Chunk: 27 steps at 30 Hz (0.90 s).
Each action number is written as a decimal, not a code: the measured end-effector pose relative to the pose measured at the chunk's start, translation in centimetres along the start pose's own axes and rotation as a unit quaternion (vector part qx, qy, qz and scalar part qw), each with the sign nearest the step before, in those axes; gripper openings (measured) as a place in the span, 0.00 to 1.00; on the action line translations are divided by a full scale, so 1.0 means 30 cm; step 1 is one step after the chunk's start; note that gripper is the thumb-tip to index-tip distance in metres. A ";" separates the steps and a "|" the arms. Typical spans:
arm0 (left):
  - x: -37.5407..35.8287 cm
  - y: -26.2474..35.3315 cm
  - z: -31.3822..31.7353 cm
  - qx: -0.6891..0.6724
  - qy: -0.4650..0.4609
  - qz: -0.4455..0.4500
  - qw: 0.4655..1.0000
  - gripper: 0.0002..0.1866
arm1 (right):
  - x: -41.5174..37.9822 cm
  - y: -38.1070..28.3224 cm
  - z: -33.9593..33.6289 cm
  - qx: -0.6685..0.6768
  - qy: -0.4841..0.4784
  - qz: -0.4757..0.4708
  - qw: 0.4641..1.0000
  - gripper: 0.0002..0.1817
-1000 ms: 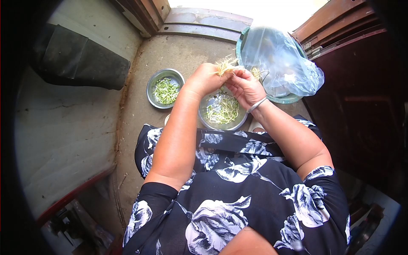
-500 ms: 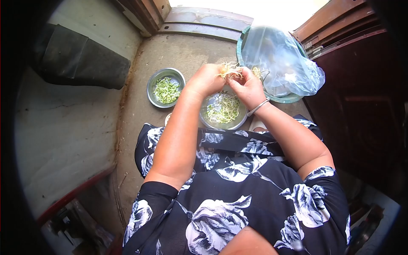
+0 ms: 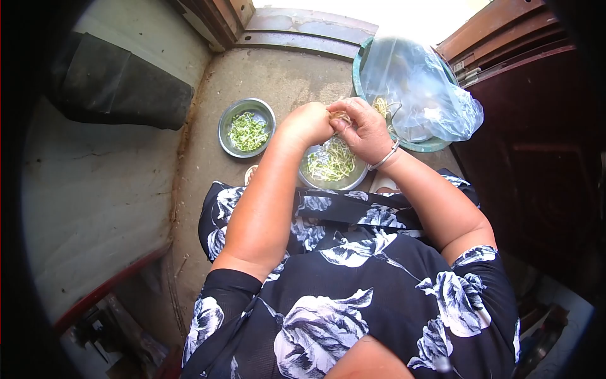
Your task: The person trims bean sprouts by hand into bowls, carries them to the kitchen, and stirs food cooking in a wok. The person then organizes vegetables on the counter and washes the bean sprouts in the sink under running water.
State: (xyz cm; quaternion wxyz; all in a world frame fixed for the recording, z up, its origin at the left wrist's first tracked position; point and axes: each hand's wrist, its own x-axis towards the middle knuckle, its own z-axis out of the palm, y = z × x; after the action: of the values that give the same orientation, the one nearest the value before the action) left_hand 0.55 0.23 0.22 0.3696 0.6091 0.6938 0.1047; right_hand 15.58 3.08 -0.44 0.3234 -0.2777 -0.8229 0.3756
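Above a metal bowl (image 3: 315, 184) of pale green sprouts (image 3: 332, 161), my two hands meet. My left hand (image 3: 308, 124) is closed in a fist around a bunch of sprouts, whose stringy roots (image 3: 341, 117) show between the hands. Thumb and curled fingers of my right hand (image 3: 366, 131) press on these roots. Most of the bunch is hidden by my hands. A smaller metal bowl (image 3: 222, 136) with short, greener sprout pieces (image 3: 248, 132) stands to the left on the floor.
A green tub (image 3: 357, 72) holding a bluish plastic bag (image 3: 410, 95) stands at the front right, with loose sprouts (image 3: 380, 106) at its edge. A pale wall with a dark padded roll (image 3: 120, 85) bounds the left. A metal door sill (image 3: 303, 38) lies ahead on the concrete floor (image 3: 208, 183).
My right hand has shifted slightly left and folded over the root end, so fewer roots show now. The left hand has turned a little and dropped slightly. Bowls and tub stay put.
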 end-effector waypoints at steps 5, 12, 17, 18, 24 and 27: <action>0.037 -0.046 0.040 0.082 0.020 0.048 0.995 0.11 | -0.005 0.053 0.008 -0.055 -0.003 -0.018 0.998 0.06; 0.024 -0.041 0.013 -0.028 -0.011 0.003 1.000 0.10 | -0.004 0.126 0.024 0.013 0.013 0.134 0.991 0.02; 0.028 -0.038 0.016 -0.022 -0.050 -0.011 0.998 0.10 | 0.003 0.108 0.009 0.142 -0.022 0.199 0.969 0.05; 0.033 -0.039 0.020 -0.028 -0.066 -0.027 0.997 0.11 | 0.008 0.091 0.002 0.166 -0.019 0.192 0.967 0.07; 0.034 -0.030 0.022 -0.010 -0.089 -0.030 0.996 0.12 | 0.008 0.066 -0.018 -0.056 -0.055 0.051 0.996 0.07; 0.034 -0.033 0.025 -0.023 -0.089 -0.026 0.995 0.12 | 0.006 0.069 -0.017 -0.080 -0.039 0.050 0.995 0.07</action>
State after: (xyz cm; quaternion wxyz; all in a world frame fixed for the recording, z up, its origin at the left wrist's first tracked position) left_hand 0.29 0.71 -1.31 0.4466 0.5889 0.6713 0.0559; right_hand 16.27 4.61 -1.79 0.2492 -0.3283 -0.8473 0.3349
